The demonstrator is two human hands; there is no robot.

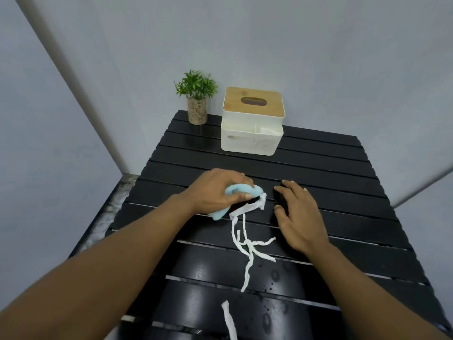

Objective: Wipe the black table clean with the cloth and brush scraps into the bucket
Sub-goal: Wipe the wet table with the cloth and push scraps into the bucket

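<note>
My left hand (215, 190) is shut on a bunched light blue cloth (235, 190) and presses it onto the middle of the black slatted table (331, 173). White paper scraps (247, 244) trail in thin twisted strips from the cloth's right edge toward me. One more strip (229, 320) lies near the table's front edge. My right hand (296, 217) rests flat on the table just right of the strips, fingers spread, holding nothing. Small water drops dot the near slats. No bucket is in view.
A white tissue box with a wooden lid (252, 121) stands at the back of the table. To its left is a small potted green plant (197, 99). Grey walls close in behind and on the left; a marbled floor (115, 200) shows at the table's left edge.
</note>
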